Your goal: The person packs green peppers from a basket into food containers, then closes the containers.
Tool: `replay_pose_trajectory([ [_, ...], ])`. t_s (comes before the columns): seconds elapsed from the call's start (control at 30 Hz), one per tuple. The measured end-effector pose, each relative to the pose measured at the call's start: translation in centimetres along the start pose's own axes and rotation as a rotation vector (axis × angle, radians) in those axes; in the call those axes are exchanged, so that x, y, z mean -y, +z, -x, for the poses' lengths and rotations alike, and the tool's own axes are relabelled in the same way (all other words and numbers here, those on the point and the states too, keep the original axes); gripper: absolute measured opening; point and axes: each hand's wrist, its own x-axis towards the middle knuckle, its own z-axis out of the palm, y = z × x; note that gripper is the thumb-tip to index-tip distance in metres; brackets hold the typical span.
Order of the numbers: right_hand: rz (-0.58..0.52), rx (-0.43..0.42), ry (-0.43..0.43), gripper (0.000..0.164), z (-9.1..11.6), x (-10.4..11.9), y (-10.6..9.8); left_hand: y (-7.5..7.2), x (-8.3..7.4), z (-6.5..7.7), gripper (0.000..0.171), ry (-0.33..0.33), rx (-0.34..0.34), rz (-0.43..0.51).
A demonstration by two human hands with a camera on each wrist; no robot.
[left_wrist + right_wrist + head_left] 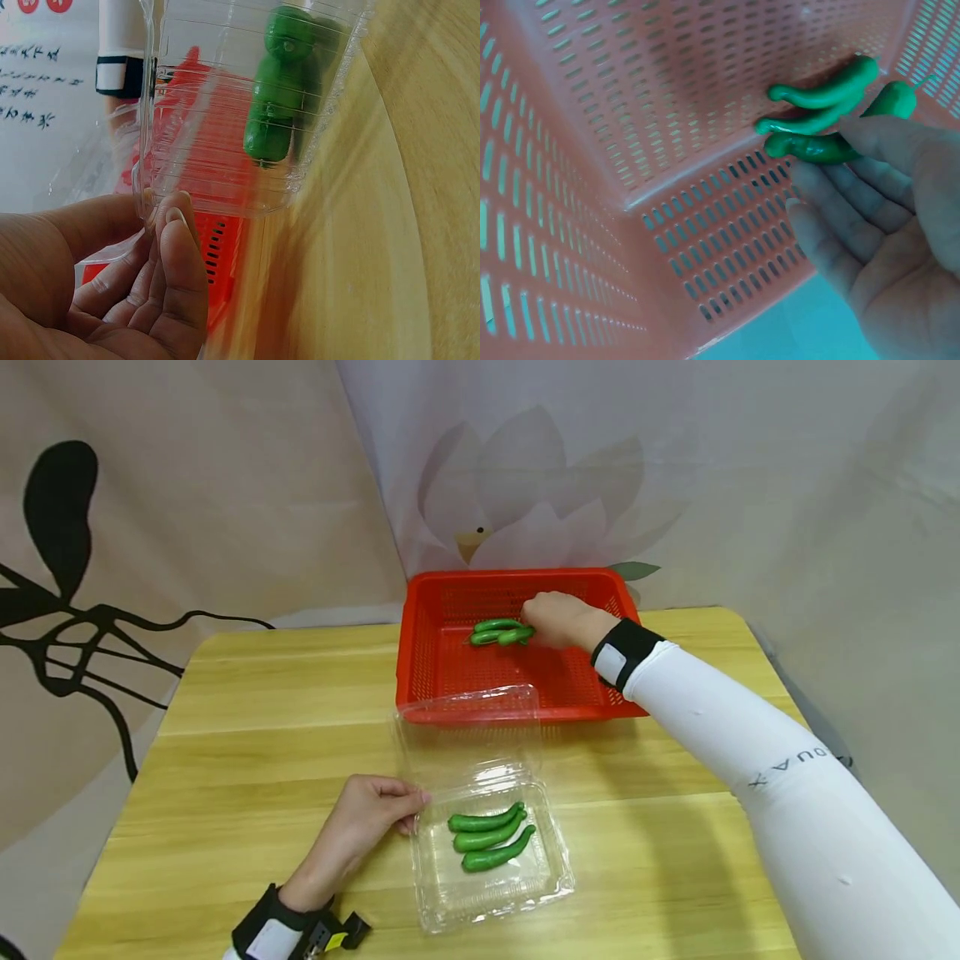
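My left hand (pixel 367 814) pinches the left edge of a clear plastic clamshell box (pixel 480 906) between thumb and fingertips. Three green chili peppers (pixel 487 840) lie side by side in its base, and its lid (pixel 468 739) is folded back toward a red basket (pixel 585 708). Inside that basket, my right hand (pixel 558 620) reaches from the right. The right wrist view shows thumb and fingers of this hand around a green chili pepper (pixel 810 148). Two more peppers (pixel 829 88) lie right beside it, against the basket wall.
The basket's perforated walls stand around my right hand at the back of the wooden table (pixel 285 735). The lid's far edge overlaps the basket's front rim in the head view. Behind the table hangs a printed cloth (pixel 262 485).
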Motion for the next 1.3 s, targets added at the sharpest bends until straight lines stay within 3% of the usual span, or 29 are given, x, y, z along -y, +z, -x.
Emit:
replay_pose_trajectory([
  [0.47, -0.121, -0.103, -0.015, 0.003, 2.5, -1.2, -1.7, 0.1, -0.7, -0.4, 0.015, 0.002, -0.016, -0.020],
  [0.77, -0.170, -0.174, 0.012, 0.007, 5.7, -2.4, -1.3, 0.8, -0.8, -1.1, 0.018, 0.032, 0.063, -0.026],
  [0.97, -0.177, -0.229, 0.045, 0.009, 7.6, -2.2, -1.7, 0.8, -1.3, -1.4, 0.019, 0.043, 0.081, -0.062],
  [1.3, -0.173, -0.263, -0.015, 0.007, 8.9, -0.8, -2.1, 1.2, -0.5, -1.2, 0.019, 0.040, 0.088, -0.024],
])
